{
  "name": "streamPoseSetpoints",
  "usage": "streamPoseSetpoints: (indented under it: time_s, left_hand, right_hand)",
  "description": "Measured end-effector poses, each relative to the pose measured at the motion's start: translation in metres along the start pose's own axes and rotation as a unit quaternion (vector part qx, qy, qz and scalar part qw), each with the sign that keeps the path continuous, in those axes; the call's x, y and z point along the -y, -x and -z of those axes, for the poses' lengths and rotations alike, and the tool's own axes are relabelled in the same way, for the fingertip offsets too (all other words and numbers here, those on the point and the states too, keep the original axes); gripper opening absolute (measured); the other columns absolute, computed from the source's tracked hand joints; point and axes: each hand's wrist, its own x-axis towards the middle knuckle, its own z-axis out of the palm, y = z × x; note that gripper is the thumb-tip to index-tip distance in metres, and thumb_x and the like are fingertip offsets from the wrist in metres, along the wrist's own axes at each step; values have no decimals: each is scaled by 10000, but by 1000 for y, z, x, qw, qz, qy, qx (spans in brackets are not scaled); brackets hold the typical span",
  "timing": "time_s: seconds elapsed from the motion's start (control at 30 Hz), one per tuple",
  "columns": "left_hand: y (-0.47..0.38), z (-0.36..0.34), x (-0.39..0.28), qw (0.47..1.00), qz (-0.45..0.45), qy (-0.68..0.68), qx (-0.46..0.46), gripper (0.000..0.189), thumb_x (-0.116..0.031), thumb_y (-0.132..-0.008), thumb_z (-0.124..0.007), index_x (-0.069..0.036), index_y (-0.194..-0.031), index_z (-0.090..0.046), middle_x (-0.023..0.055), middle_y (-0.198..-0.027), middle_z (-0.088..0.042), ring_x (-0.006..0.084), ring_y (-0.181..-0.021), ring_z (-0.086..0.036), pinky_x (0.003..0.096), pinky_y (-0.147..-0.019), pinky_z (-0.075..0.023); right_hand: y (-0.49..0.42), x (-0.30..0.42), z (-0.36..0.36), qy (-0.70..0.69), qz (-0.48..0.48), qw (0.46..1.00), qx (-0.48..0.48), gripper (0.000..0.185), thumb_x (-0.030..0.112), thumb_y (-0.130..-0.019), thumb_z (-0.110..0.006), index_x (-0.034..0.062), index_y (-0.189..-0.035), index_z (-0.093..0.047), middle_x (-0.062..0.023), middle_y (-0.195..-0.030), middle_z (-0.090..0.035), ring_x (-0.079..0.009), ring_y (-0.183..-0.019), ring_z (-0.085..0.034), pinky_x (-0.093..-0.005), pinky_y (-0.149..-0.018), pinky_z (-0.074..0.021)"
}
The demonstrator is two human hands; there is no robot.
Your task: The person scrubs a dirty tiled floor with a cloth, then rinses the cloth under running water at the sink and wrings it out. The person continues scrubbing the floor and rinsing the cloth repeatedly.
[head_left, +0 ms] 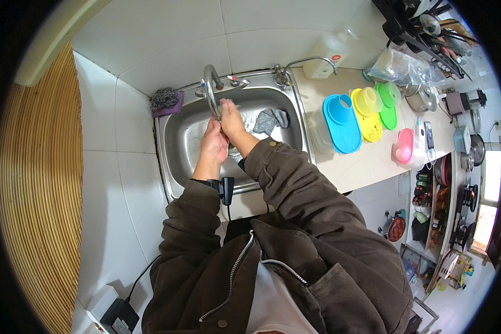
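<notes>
Both my hands are over the stainless steel sink (183, 156), under the curved metal faucet (209, 89). Water splashes at the fingertips. My left hand (213, 142) has its palm turned up and its fingers extended beneath the spout. Against it lies my right hand (232, 120), with straight fingers pointing towards the faucet. No object shows in either hand, though the surfaces where they meet are hidden. A wet grey cloth (270, 121) rests on the sink bottom to the right. Partly covered by my hands is the drain (234, 151).
A steel wool scourer (164, 99) sits on a purple sponge (169, 109) at the sink's left corner. Right of the basin stand a thin second tap (284, 75), a plastic jug (323, 60) and containers with blue (344, 131), yellow (369, 127), green (388, 119) and pink (406, 144) lids.
</notes>
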Motion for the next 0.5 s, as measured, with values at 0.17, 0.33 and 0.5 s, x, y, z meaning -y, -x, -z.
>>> streamPoseSetpoints:
  time_s: [0.17, 0.33, 0.5]
  left_hand:
    - [0, -1, 1, 999, 26, 29, 17, 230, -197, -914, -411, -122, -1124, -469, 58, -1075, -532, 182, -970, -527, 324, -836, -434]
    - [-1, 3, 3, 999, 38, -29, -22, 291, -233, -920, -408, -84, -1169, -424, 79, -1143, -513, 197, -1027, -509, 344, -880, -406]
    - [0, 3, 2, 997, 80, -1, 11, 279, -262, -926, -387, -68, -1098, -490, 66, -1028, -569, 197, -891, -557, 334, -786, -452]
  right_hand:
    - [-4, -5, -1, 131, 45, 990, 13, 464, 382, -890, -377, 124, -1275, -390, -225, -1113, -530, -243, -1025, -530, -361, -892, -393]
    - [1, 11, 5, 7, -37, 999, 23, 381, 238, -898, -329, -11, -1160, -451, -237, -1214, -437, -367, -1142, -405, -375, -966, -317]
    - [-5, 17, 8, -183, -206, 959, 60, 391, 218, -898, -360, 6, -1218, -434, -216, -1179, -479, -321, -1127, -440, -322, -943, -333]
